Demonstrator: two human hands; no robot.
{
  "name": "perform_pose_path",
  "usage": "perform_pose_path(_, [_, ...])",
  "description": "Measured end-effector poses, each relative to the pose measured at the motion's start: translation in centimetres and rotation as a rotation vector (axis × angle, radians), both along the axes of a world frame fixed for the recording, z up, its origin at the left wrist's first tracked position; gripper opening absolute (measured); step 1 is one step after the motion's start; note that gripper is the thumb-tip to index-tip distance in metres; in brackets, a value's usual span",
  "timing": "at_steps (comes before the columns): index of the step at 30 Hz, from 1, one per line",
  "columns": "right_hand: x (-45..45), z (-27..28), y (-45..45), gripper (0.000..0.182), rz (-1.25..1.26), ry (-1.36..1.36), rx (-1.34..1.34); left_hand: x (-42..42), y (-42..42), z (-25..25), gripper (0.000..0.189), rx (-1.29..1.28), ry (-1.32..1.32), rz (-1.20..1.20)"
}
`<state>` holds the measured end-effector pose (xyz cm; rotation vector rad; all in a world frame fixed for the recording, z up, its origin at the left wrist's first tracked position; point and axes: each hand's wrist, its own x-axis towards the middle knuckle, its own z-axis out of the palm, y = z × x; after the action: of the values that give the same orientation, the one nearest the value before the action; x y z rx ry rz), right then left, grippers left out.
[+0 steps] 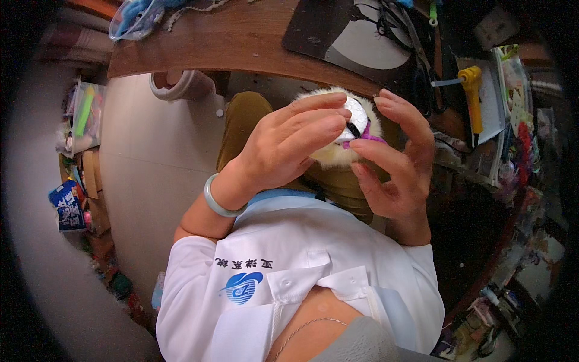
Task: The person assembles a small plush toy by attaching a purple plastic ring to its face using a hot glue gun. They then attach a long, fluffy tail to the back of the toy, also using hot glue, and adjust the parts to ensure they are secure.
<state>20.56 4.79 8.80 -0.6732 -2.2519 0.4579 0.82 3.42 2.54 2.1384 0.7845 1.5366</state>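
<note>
A cream fluffy round piece [334,158] is above my lap, close to the table's front edge. On its upper face sits a white rough-textured disc [358,113], with a short black fuzzy strip [353,130] across it. Purple fuzzy strips [373,137] stick out beside the disc. My left hand [289,138], with a pale bangle at the wrist, holds the fluffy piece, its fingers lying over the disc; the thumb is mostly hidden. Around the right side curves my right hand [400,156], fingers apart, the index fingertip close to the purple strips. Whether it touches them is unclear.
The wooden table [217,50] carries a clear tub [135,20] with blue material and a dark mat [312,31]. At right are scissors [418,59] and a yellow glue gun [472,99]. A bin [181,86] stands below; boxes [86,117] line the left.
</note>
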Motion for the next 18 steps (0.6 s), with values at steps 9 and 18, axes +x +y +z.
perform_pose_path(9, [-0.57, -0.61, 0.14, 0.041, -0.018, -0.093, 0.116, 0.1, -0.45, -0.39, 0.058, 0.016, -0.035, 0.064])
perform_pose_path(18, [-0.82, -0.07, 0.17, 0.03, -0.038, -0.163, 0.212, 0.14, -0.84, -0.27, 0.07, -0.019, -0.034, 0.091])
